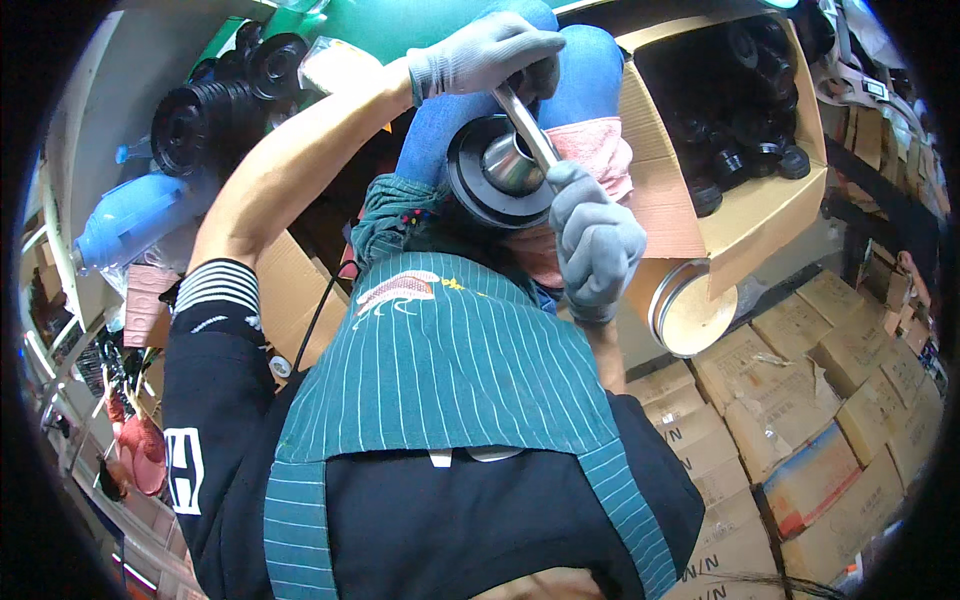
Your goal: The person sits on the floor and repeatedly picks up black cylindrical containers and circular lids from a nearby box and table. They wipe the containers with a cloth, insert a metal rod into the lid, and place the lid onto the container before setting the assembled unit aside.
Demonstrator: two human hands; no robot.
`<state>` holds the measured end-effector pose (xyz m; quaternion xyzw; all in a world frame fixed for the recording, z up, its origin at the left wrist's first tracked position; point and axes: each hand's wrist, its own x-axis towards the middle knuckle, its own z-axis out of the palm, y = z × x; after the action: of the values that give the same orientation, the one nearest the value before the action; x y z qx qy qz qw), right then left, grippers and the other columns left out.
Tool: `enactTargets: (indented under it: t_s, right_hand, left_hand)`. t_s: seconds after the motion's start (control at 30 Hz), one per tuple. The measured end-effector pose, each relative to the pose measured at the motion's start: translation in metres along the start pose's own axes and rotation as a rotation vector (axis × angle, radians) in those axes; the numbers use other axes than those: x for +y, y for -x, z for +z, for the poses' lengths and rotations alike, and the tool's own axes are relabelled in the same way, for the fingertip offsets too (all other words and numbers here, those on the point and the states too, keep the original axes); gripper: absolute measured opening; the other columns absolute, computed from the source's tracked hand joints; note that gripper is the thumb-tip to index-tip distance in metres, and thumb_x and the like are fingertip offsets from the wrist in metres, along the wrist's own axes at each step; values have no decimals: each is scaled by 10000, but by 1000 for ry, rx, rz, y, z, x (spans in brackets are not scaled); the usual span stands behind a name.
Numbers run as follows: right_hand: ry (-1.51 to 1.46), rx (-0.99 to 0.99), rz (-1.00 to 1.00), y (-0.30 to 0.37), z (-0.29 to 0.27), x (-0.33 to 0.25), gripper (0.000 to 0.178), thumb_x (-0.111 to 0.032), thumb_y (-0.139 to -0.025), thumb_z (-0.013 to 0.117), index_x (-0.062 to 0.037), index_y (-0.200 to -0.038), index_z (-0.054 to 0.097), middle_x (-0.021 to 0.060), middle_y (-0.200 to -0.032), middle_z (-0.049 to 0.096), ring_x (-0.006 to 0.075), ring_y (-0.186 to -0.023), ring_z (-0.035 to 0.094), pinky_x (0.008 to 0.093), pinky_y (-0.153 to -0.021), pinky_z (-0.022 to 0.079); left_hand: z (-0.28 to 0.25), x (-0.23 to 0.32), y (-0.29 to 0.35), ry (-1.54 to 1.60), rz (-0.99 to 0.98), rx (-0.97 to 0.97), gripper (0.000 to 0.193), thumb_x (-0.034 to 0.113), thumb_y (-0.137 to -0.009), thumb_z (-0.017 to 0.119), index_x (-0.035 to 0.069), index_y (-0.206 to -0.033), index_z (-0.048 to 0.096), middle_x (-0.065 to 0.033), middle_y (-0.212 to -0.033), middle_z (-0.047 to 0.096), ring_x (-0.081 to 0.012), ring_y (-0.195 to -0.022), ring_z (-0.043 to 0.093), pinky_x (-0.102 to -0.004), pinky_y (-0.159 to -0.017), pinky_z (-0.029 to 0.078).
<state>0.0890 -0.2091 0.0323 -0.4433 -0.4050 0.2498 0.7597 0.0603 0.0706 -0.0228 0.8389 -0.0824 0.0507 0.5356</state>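
Note:
A black round part [468, 178] with a wide rim lies in my lap, against my jeans and a pink cloth [597, 150]. From its middle rises a shiny metal cup-shaped piece [508, 168]. Across that piece slants a flat silver metal bar [524, 124]. My left hand [490, 58], in a grey glove, is closed around the bar's far end, its fingertips partly in shadow. Lower and to the right, my gloved right hand [598, 238] is closed at the bar's near end. Whether the bar joins the cup-shaped piece cannot be made out.
An open cardboard box [770, 215] of black round parts stands at the right. Beside it is a round tin [698, 312], with stacked cartons [760, 390] further right. At the left are a stack of black discs [185, 130] and a blue water bottle [140, 220].

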Motion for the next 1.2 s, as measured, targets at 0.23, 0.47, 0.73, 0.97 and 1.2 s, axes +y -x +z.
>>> enactTargets:
  t_s: [0.23,0.47,0.73,0.97,1.2]
  right_hand:
    - [532,-1002,-186,-73,-29,-16,440,-222,-837,816,-133,-508,539,8,-498,451,223,-553,509,411,-816,520]
    - [466,-1254,-99,-85,25,-11,414,-279,-899,741,-156,-549,557,5,-549,553,187,-566,585,378,-770,525]
    - [548,-1057,-60,-100,18,-14,321,-261,-900,765,-123,-644,630,37,-610,569,236,-605,608,472,-903,577]
    - [891,-153,243,-13,-13,-16,1039,-340,-769,911,-2,-1614,411,293,-1663,373,464,-1543,381,567,-1286,264]
    - [934,-265,394,2,-7,16,1053,-449,-769,918,-18,-1600,435,396,-1613,357,557,-1530,346,574,-1270,293]
  left_hand:
    - [-13,21,-28,371,-507,-230,462,101,-1117,494,81,-1578,495,-181,-1191,675,-353,-1044,677,-399,-941,572]
    - [12,-14,-50,153,13,-66,515,396,-1123,488,26,-884,754,-168,-820,728,-301,-780,704,-415,-766,570]
    - [-9,-6,-44,210,-121,-103,700,538,-1134,433,70,-759,795,-86,-653,693,-199,-628,683,-354,-695,566]
    - [-78,-22,48,307,-492,359,519,500,-1108,527,55,-1251,753,-51,-921,745,-80,-594,583,-282,-545,474]
    - [-33,-84,80,-138,-615,940,542,351,-1028,692,59,-1478,614,-184,-1175,780,-260,-1010,757,-366,-856,583]
